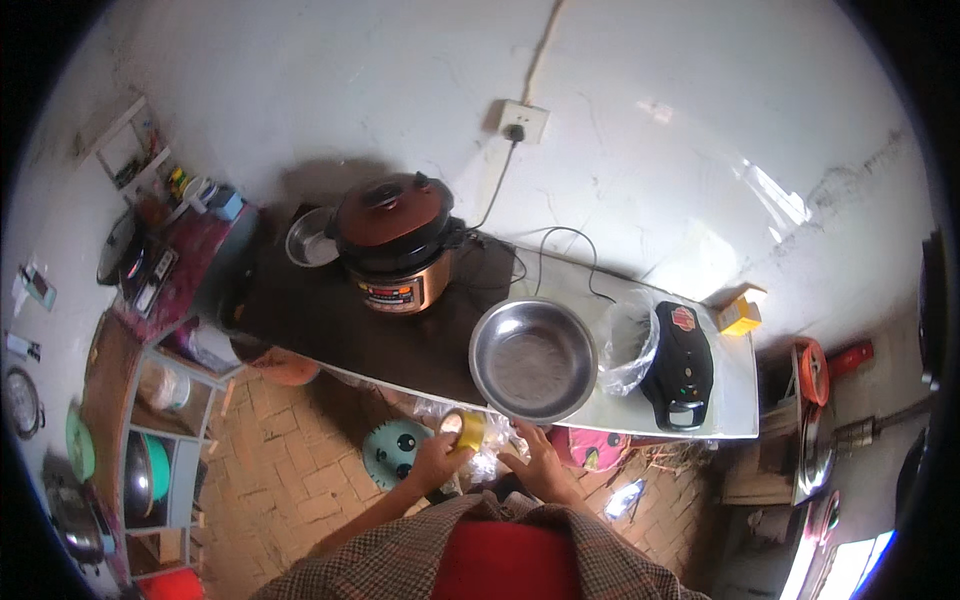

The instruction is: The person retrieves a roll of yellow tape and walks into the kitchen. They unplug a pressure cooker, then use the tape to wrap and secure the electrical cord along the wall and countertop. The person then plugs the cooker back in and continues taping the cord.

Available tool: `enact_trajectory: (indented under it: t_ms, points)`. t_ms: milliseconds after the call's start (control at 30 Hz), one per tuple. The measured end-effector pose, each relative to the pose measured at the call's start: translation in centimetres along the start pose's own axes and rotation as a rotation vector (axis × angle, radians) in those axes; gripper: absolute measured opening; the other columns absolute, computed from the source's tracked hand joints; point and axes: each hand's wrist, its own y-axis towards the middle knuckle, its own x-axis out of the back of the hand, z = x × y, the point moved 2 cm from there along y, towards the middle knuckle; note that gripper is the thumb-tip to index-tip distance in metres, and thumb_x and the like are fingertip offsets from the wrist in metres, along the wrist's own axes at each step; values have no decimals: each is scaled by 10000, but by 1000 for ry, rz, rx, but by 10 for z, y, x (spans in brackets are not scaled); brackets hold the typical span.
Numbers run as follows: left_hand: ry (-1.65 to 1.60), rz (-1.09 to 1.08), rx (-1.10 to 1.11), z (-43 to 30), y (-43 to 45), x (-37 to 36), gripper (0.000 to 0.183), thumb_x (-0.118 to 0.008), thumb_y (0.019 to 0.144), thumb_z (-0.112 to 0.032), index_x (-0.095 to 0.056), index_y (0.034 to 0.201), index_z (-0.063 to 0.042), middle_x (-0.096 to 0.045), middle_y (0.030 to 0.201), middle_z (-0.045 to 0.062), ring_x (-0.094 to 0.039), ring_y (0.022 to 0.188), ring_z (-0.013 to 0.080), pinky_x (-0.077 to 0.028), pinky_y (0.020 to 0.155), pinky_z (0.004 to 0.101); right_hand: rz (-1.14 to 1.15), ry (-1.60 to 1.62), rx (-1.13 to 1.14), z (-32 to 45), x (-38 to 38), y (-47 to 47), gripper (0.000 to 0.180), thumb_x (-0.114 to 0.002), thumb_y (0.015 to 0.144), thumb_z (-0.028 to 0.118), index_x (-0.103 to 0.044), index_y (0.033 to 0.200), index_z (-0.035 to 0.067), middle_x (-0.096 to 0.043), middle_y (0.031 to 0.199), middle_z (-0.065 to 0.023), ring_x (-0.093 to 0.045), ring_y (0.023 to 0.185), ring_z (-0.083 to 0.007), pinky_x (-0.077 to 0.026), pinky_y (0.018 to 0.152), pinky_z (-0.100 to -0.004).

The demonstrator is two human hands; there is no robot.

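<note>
A roll of yellowish tape (pixel 471 431) is in my left hand (pixel 436 459), just off the table's near edge. My right hand (pixel 541 463) is beside it, touching crumpled clear plastic (pixel 487 456) that hangs between both hands; how its fingers close on the plastic is hard to tell. An empty stainless steel bowl (pixel 534 360) rests on the table edge right above my hands. Behind it to the left stands an electric pressure cooker (pixel 394 247) with its lid on. A clear plastic bag (pixel 628 349) lies right of the bowl, against a black electric appliance (pixel 681 367).
A small metal bowl (pixel 311 238) sits left of the cooker. The cooker's cord runs to a wall socket (pixel 523 121). A yellow and white box (pixel 739 315) is at the table's right end. Below are a teal round stool (pixel 394 452) and a pink one (pixel 592 448); shelves (pixel 169 465) stand left.
</note>
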Motion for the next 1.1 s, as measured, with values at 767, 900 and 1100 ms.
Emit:
enact_trajectory:
  t_ms: [767,900,1100]
  points:
    - [262,352,-563,-114,-63,-153,255,-779,840,-178,-658,972,3,-670,898,176,-658,828,374,-518,713,441,-453,-142,22,-17,77,-178,572,-833,754,223,-650,1280,91,-622,1242,-120,-576,1124,-326,-453,984,-445]
    - [247,366,-626,-128,-66,-164,238,-762,856,-182,-663,967,3,-670,905,184,-658,830,379,-516,720,445,-489,-46,44,-20,96,-184,394,-793,800,151,-691,1171,66,-663,1162,-128,-621,1048,-332,-488,920,-428]
    - [276,355,-653,-140,-73,-167,227,-743,867,-183,-662,972,1,-661,885,165,-647,850,367,-501,742,454,-554,-58,71,-13,107,-191,171,-783,800,95,-721,954,53,-706,1035,-95,-657,966,-303,-505,865,-411]
